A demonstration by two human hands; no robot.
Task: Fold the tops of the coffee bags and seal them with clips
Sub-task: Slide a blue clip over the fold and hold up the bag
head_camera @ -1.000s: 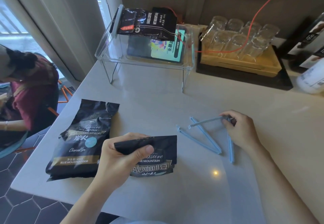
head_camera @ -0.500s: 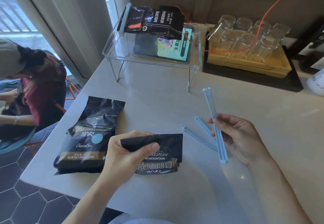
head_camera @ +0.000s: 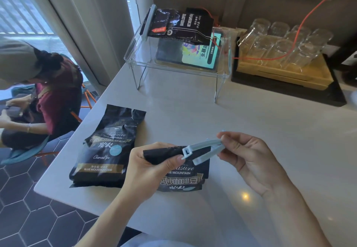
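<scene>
On the tabletop (head_camera: 251, 130) lies my bag (head_camera: 179, 177), its folded top pinched tight in my left grip (head_camera: 152, 167). My right grip (head_camera: 249, 157) pinches the blue clip (head_camera: 202, 150) by its end, the clip's open arms straddling the fold just beside my left thumb.

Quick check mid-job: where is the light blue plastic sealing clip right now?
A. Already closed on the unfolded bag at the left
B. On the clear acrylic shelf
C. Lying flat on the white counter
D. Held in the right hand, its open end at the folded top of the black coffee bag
D: the right hand pinches the light blue plastic clip, its prongs spread at the folded black coffee bag top held by the left hand.
</scene>
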